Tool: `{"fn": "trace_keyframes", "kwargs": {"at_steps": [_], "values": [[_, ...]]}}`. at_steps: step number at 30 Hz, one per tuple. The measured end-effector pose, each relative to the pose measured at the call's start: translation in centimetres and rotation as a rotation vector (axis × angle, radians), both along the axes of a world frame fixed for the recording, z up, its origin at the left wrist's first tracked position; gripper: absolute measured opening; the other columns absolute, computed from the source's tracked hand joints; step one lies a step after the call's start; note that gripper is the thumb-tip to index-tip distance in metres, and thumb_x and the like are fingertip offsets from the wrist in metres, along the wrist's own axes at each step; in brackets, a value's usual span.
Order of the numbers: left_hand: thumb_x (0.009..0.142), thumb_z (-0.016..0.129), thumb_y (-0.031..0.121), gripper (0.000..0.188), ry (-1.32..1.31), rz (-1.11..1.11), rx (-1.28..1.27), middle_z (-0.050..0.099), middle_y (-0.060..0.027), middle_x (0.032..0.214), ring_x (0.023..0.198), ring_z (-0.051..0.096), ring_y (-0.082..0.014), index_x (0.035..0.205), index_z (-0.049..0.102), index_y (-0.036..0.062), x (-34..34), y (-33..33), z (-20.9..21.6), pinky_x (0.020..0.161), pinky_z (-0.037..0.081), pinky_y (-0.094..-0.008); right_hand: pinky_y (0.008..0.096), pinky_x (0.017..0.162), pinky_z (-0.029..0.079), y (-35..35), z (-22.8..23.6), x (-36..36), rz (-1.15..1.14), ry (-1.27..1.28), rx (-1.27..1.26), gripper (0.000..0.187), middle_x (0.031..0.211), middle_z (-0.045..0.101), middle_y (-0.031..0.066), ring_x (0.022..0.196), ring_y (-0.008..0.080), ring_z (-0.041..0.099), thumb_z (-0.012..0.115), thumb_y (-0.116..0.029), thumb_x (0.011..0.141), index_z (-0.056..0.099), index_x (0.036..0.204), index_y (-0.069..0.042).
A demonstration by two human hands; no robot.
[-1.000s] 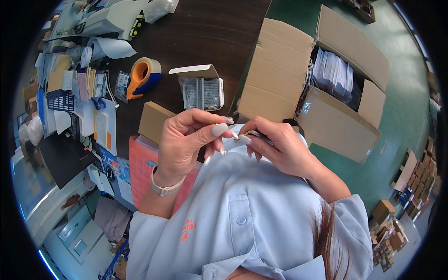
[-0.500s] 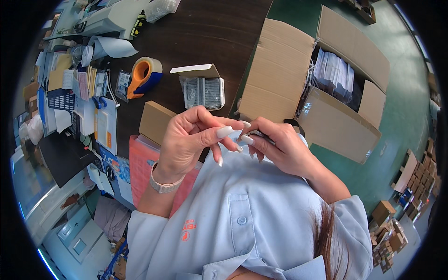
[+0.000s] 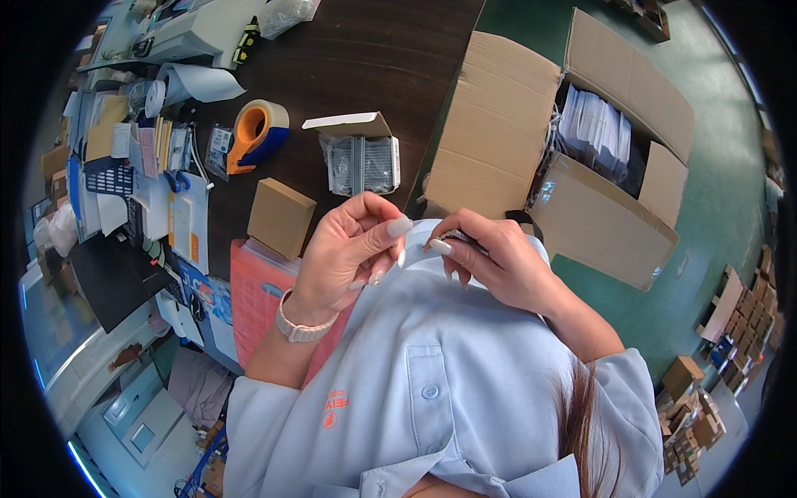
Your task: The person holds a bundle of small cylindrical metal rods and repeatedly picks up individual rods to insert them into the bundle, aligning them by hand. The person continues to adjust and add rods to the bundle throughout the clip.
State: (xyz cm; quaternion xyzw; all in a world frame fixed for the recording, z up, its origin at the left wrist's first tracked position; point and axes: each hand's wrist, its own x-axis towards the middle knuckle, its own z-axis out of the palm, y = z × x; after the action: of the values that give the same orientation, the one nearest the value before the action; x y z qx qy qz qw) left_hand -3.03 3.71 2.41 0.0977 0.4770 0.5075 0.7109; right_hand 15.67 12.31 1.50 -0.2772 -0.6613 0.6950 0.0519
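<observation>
My left hand (image 3: 353,249), with a pale watch band at the wrist, has thumb and index finger pinched together. Whatever may be between those fingertips is too small to make out. My right hand (image 3: 498,257) is curled around a small dark, metallic-looking thing (image 3: 470,241), mostly hidden by the fingers. A narrow gap separates the two hands, both held in front of my light blue shirt. Just beyond them on the dark table sits a small white box (image 3: 396,166), flap up, holding grey pieces in clear plastic bags (image 3: 359,164).
Left of the white box stands an orange-and-blue tape dispenser (image 3: 249,137). A closed brown box (image 3: 281,217) lies by a red translucent folder (image 3: 253,290). At the right, a large open carton (image 3: 598,216) contains white papers or packets (image 3: 594,133). Papers and office items crowd the far left.
My left hand has drawn back leftward from the right hand, its fingers curling in more. The right hand stays nearly in place, still gripping the small dark thing.
</observation>
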Motion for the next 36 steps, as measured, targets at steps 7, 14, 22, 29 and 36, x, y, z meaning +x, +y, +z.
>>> {"fn": "trace_keyframes", "kwargs": {"at_steps": [7, 14, 22, 29, 36], "values": [[0.077, 0.063, -0.002, 0.01, -0.002, -0.449, -0.002, 0.061, -0.0065, 0.067, 0.049, 0.051, -0.0042, 0.077, 0.054, 0.0007, 0.1, -1.7, 2.3, 0.043, 0.04, -0.0174, 0.025, 0.052, 0.044, -0.1, -0.1, 0.3, -0.019, -0.007, -0.002, 0.012, 0.064, 0.057, 0.0041, 0.054, 0.0117, 0.055, 0.047, -0.011, 0.09, 0.054, 0.095, -0.003], [0.078, 0.064, 0.0, 0.014, -0.009, -0.46, -0.154, 0.06, -0.007, 0.071, 0.057, 0.057, -0.0078, 0.08, 0.051, 0.0006, 0.6, -2.8, 3.2, 0.045, 0.045, -0.0177, 0.0245, 0.052, 0.044, -0.1, -0.4, 0.7, -0.043, -0.021, -0.011, 0.013, 0.063, 0.056, 0.0037, 0.054, 0.0108, 0.054, 0.046, -0.01, 0.09, 0.055, 0.095, -0.002], [0.075, 0.063, -0.006, 0.024, 0.48, -0.533, -0.11, 0.058, -0.0094, 0.071, 0.059, 0.061, -0.0124, 0.078, 0.04, 0.0024, -0.2, -2.9, 2.2, 0.048, 0.05, -0.0209, 0.0224, 0.051, 0.043, -0.4, -1.2, 1.5, -0.094, 0.037, -0.033, 0.013, 0.063, 0.056, 0.0022, 0.055, 0.0083, 0.054, 0.046, -0.009, 0.09, 0.056, 0.094, -0.002], [0.076, 0.062, -0.005, 0.022, 0.261, -0.444, -0.219, 0.06, -0.0084, 0.076, 0.068, 0.063, -0.0131, 0.082, 0.042, 0.0026, -0.2, -4.3, -1.3, 0.056, 0.05, -0.0219, 0.0211, 0.047, 0.039, -0.3, -1.7, 1.7, -0.196, 0.075, -0.308, 0.012, 0.068, 0.057, 0.0045, 0.056, 0.0073, 0.053, 0.049, -0.014, 0.09, 0.047, 0.096, -0.004], [0.076, 0.062, -0.003, 0.018, 0.099, -0.355, -0.231, 0.062, -0.0067, 0.08, 0.068, 0.059, -0.009, 0.088, 0.05, 0.0023, 1.8, -4.9, -3.3, 0.056, 0.047, -0.0188, 0.018, 0.044, 0.034, -1.5, -3.1, 1.7, -0.278, 0.098, -0.469, 0.023, 0.065, 0.046, -0.0006, 0.049, 0.0046, 0.042, 0.056, -0.016, 0.087, 0.04, 0.1, -0.006]]}}
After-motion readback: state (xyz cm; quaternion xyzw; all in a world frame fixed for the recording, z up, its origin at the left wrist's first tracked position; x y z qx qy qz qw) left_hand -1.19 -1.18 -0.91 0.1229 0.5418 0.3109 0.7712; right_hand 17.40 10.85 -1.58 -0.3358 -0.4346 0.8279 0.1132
